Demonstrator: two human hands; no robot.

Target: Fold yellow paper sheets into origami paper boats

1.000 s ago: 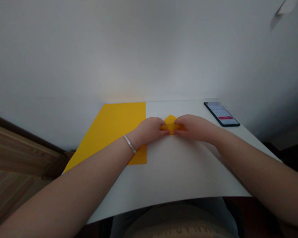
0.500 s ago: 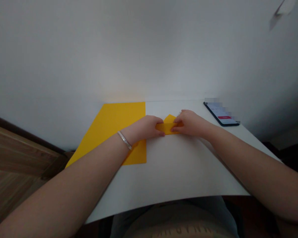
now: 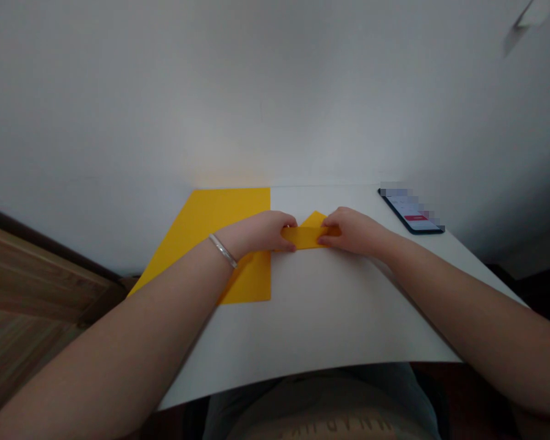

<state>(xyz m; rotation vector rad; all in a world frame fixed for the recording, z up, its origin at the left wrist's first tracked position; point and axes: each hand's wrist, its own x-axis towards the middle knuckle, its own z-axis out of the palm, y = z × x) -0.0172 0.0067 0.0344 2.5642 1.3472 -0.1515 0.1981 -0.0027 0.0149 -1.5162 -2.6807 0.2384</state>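
A small folded yellow paper piece lies on the white table near its far edge. My left hand, with a silver bracelet on the wrist, pinches the piece's left end, fingers curled. My right hand pinches its right end, fingers pressed on the fold. A pointed flap of the piece sticks up behind the folded strip between the hands.
A large yellow paper sheet lies flat on the table's left part, under my left forearm. A phone with a lit screen rests at the far right. A white wall stands just behind the table. Wood flooring shows at the left.
My hands have slid apart along the folded strip, the left one moving left. More of the flattened yellow strip shows between them now.
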